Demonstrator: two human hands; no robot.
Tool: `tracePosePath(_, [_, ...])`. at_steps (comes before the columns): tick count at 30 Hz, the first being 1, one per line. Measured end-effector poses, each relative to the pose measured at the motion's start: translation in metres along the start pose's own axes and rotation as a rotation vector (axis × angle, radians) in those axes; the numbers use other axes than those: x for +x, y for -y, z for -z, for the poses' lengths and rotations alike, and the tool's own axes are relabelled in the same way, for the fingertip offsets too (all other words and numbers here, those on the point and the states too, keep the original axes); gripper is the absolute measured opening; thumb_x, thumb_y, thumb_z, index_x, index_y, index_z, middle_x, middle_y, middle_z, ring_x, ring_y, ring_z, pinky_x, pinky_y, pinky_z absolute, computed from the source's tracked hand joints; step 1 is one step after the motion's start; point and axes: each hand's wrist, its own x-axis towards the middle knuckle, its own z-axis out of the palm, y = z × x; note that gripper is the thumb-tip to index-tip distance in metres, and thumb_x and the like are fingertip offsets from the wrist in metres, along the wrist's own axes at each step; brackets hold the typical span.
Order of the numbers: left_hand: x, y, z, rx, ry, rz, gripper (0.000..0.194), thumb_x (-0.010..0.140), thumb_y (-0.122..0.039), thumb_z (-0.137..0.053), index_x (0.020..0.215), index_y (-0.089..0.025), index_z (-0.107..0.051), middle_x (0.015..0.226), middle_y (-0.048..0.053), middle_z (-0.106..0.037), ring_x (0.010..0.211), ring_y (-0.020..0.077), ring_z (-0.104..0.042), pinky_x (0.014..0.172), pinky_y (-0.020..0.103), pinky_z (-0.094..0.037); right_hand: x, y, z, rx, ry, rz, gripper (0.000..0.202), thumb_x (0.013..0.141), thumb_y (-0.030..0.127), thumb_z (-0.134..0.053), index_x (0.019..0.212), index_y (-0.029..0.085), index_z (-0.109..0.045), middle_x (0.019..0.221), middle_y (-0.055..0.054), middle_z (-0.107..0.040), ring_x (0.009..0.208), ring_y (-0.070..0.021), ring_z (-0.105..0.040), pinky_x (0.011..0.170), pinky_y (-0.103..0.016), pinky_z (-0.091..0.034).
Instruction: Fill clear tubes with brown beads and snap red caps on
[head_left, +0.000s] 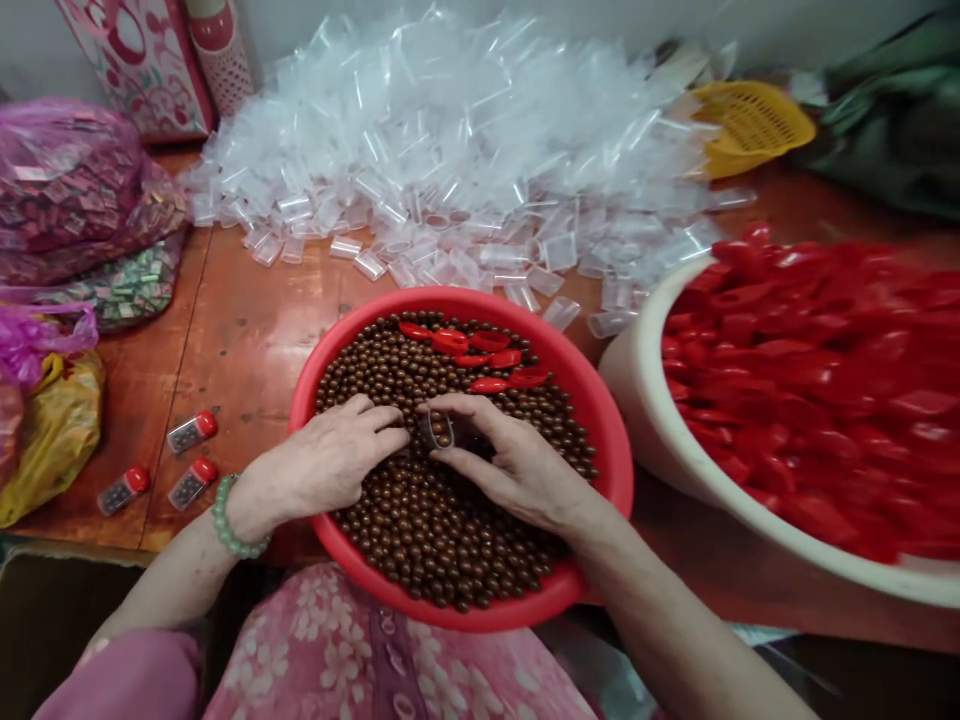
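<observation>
A round red basin (pixel 616 440) is filled with small glossy brown balls (pixel 442 535). My right hand (pixel 517 460) holds a small clear plastic container (pixel 437 430) between thumb and fingers, its oval mouth facing left and a few brown balls visible inside. To the left of that mouth, my left hand (pixel 337 455) reaches down among the balls. Its fingers are curled with the tips close to the container, and whatever they grip is hidden. Several red caps (pixel 489 341) lie on the balls at the basin's far side.
A big heap of clear containers (pixel 450 130) covers the table's back. At right stands a white tub (pixel 637 390) of red caps (pixel 817 390). Three filled, capped containers (pixel 193 483) lie left, near plastic bags (pixel 67 190). A yellow basket (pixel 750 125) sits behind.
</observation>
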Motion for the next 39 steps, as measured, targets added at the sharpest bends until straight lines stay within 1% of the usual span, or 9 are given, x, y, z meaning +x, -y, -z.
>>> tracePosePath(4, [0.001, 0.005, -0.001, 0.047, 0.033, -0.038, 0.047, 0.082, 0.001, -0.042, 0.121, -0.021, -0.055, 0.129, 0.008, -0.052, 0.114, 0.0244, -0.047, 0.100, 0.040, -0.045, 0.001, 0.001, 0.000, 0.034, 0.010, -0.011, 0.040, 0.090, 0.021, -0.053, 0.129, 0.019, -0.046, 0.107, -0.008, -0.069, 0.098, -0.0204, -0.068, 0.083, -0.033, -0.056])
tracePosePath(9, [0.007, 0.011, 0.002, 0.032, 0.015, -0.071, 0.033, 0.087, -0.005, -0.045, 0.112, -0.019, -0.060, 0.120, 0.010, -0.058, 0.110, 0.0233, -0.053, 0.099, 0.039, -0.043, 0.002, 0.002, 0.000, 0.075, 0.004, -0.047, 0.040, 0.089, 0.023, -0.053, 0.128, 0.017, -0.047, 0.096, -0.006, -0.070, 0.094, -0.0206, -0.067, 0.079, -0.032, -0.056])
tracePosePath(11, [0.010, 0.017, 0.003, -0.104, -0.013, -0.064, 0.027, 0.086, -0.011, -0.054, 0.111, -0.018, -0.061, 0.115, 0.008, -0.062, 0.107, 0.0228, -0.056, 0.097, 0.037, -0.044, 0.001, 0.003, 0.002, 0.096, -0.003, -0.048, 0.034, 0.089, 0.024, -0.053, 0.123, 0.018, -0.051, 0.095, -0.005, -0.069, 0.089, -0.0190, -0.067, 0.078, -0.031, -0.055])
tracePosePath(14, [0.012, 0.022, -0.001, -0.433, -0.155, -0.012, 0.032, 0.082, -0.022, -0.068, 0.113, -0.018, -0.061, 0.109, 0.006, -0.067, 0.100, 0.0196, -0.060, 0.090, 0.030, -0.046, 0.000, 0.002, 0.004, 0.065, 0.008, -0.066, 0.028, 0.087, 0.020, -0.052, 0.115, 0.018, -0.053, 0.097, -0.005, -0.069, 0.084, -0.0172, -0.066, 0.076, -0.029, -0.053])
tracePosePath(20, [0.013, 0.015, -0.009, -0.863, -0.311, 0.058, 0.038, 0.075, -0.030, -0.076, 0.109, -0.015, -0.066, 0.095, 0.004, -0.071, 0.086, 0.0168, -0.064, 0.082, 0.027, -0.049, 0.001, 0.002, -0.001, -0.147, 0.142, -0.073, 0.027, 0.078, 0.015, -0.054, 0.105, 0.018, -0.053, 0.091, -0.005, -0.067, 0.080, -0.0190, -0.064, 0.073, -0.030, -0.048])
tracePosePath(28, [0.009, 0.010, -0.003, -0.828, -0.418, 0.069, 0.035, 0.076, -0.029, -0.076, 0.106, -0.014, -0.066, 0.099, 0.005, -0.070, 0.091, 0.0173, -0.063, 0.086, 0.027, -0.047, 0.003, 0.010, -0.008, -0.239, 0.209, -0.071, 0.030, 0.078, 0.012, -0.052, 0.108, 0.015, -0.055, 0.098, -0.010, -0.067, 0.091, -0.0233, -0.065, 0.081, -0.034, -0.049])
tracePosePath(33, [0.008, 0.008, -0.001, -0.786, -0.431, 0.155, 0.033, 0.081, -0.030, -0.069, 0.109, -0.014, -0.061, 0.099, 0.006, -0.068, 0.089, 0.0172, -0.062, 0.083, 0.028, -0.047, 0.001, 0.019, 0.000, -0.276, 0.237, -0.052, 0.030, 0.083, 0.016, -0.057, 0.113, 0.015, -0.055, 0.105, -0.011, -0.067, 0.099, -0.0235, -0.064, 0.087, -0.037, -0.050])
tracePosePath(36, [0.009, 0.009, -0.002, -0.808, -0.415, 0.179, 0.031, 0.083, -0.029, -0.066, 0.109, -0.014, -0.059, 0.098, 0.006, -0.067, 0.089, 0.0170, -0.061, 0.083, 0.029, -0.048, -0.001, 0.020, 0.014, -0.300, 0.190, -0.006, 0.032, 0.087, 0.020, -0.059, 0.119, 0.017, -0.054, 0.113, -0.010, -0.065, 0.104, -0.0223, -0.062, 0.091, -0.037, -0.050])
tracePosePath(39, [0.011, 0.009, -0.003, -0.870, -0.420, 0.191, 0.030, 0.083, -0.027, -0.065, 0.109, -0.016, -0.057, 0.099, 0.005, -0.065, 0.089, 0.0160, -0.060, 0.083, 0.028, -0.049, 0.004, 0.008, 0.031, -0.409, 0.056, -0.052, 0.020, 0.093, 0.016, -0.048, 0.109, 0.019, -0.059, 0.105, -0.009, -0.066, 0.098, -0.0211, -0.062, 0.089, -0.036, -0.050])
